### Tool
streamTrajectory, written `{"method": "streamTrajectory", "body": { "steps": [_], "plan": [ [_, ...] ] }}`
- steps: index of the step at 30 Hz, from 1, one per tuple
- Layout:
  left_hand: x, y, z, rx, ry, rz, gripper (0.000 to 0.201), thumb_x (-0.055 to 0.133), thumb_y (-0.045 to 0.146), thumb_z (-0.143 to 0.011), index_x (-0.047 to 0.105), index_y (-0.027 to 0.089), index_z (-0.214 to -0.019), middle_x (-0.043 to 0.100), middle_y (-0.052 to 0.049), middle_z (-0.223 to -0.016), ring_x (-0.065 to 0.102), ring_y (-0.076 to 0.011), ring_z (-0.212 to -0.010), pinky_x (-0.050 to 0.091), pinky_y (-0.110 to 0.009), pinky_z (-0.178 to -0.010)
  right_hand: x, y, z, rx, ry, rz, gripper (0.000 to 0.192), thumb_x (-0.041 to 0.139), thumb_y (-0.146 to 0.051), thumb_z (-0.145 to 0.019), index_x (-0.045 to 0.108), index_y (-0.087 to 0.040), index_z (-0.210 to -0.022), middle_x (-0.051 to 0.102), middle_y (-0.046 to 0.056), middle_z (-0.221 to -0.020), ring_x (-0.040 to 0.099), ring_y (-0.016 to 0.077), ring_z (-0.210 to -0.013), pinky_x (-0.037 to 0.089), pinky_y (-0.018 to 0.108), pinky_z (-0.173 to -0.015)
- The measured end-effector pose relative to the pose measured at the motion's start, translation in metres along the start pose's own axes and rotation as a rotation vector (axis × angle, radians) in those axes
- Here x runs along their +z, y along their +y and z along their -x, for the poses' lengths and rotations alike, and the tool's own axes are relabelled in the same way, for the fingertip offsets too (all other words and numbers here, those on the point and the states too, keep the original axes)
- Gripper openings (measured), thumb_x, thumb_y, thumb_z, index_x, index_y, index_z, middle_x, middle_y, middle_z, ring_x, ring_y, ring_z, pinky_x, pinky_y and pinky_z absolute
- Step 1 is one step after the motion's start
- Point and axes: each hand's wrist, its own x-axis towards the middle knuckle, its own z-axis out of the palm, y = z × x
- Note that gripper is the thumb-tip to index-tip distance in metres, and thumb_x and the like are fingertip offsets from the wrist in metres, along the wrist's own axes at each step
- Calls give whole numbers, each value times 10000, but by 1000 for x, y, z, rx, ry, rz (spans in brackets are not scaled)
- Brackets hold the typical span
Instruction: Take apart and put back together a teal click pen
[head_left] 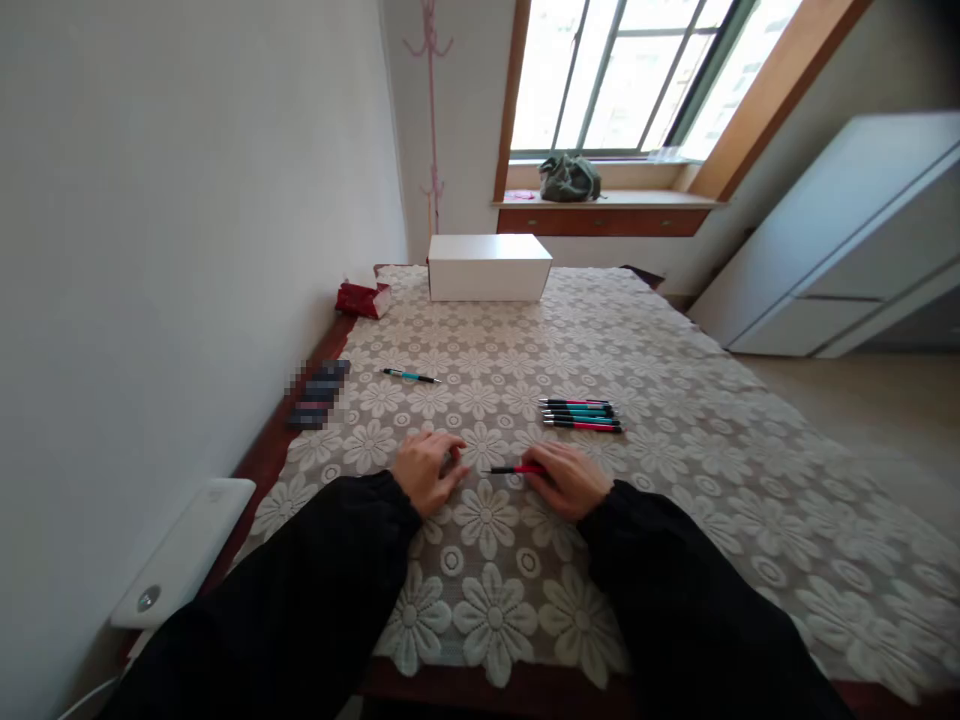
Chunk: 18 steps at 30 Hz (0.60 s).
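Observation:
My right hand [568, 480] is closed on a red and black pen [507, 470], whose tip points left toward my other hand. Just left of that tip, my left hand [428, 470] rests on the lace tablecloth with fingers curved and apart, holding nothing. Beyond my right hand lies a row of several red, teal and black pens [580, 415], side by side with tips to the left. A single teal and black pen [411, 376] lies by itself farther up on the left.
A white box [487, 268] stands at the table's far end, with a red packet [362, 299] to its left. Along the left edge are a blurred dark item [321, 394] and a white device [187, 550] against the wall. The flower-patterned tablecloth [495, 615] covers the table.

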Motion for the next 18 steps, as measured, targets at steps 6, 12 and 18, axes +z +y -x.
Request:
{"method": "streamTrajectory", "body": {
  "steps": [6,12,18],
  "plan": [
    [-7,-12,-5,-68,39,-94,215,637,348,-901,692,223,-1067,731,-68,-1086,622,-273,-1070,455,-435,-965,-24,69,22,241,114,220,197,560,-348,-902,710,-235,-960,698,85,-996,619,249,-918,468,358,-798],
    [-11,-19,-8,-94,65,-119,215,621,354,-912,694,220,-1064,722,-74,-1119,609,-283,-1105,459,-438,-960,-25,81,30,333,235,370,187,574,-342,-933,729,-241,-958,683,99,-1079,593,276,-984,441,391,-826],
    [-9,-31,-10,-129,121,-91,289,596,329,-907,660,204,-1160,698,-88,-1168,630,-273,-1087,487,-439,-989,-22,81,28,377,276,377,157,598,-303,-912,727,-231,-966,684,104,-1073,579,290,-1004,438,411,-838]
  ]
}}
